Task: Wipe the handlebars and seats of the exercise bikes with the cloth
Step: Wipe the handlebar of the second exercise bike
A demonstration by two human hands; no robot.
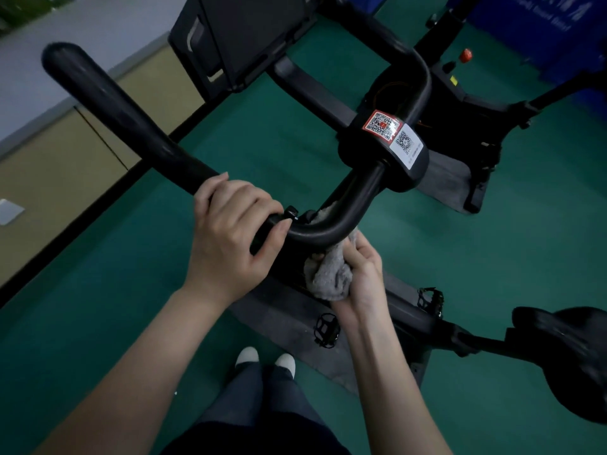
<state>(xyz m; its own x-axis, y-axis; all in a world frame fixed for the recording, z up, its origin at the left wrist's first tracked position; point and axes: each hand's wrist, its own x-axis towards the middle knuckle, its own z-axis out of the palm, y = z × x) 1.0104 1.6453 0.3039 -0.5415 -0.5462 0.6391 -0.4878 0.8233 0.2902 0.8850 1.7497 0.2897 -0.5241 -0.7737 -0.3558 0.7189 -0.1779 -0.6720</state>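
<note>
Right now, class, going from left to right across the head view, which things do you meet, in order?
handlebar end → left hand → cloth → white QR sticker → red knob → seat. The right hand overlaps the cloth, so it is left out.

The left hand (230, 231) was on the handlebar (108, 103) just left of its bend; the right hand (364, 277) with the cloth (328, 277) was under that bend. The seat (565, 349) was far right, the shoes (248, 356) below between both arms
</note>
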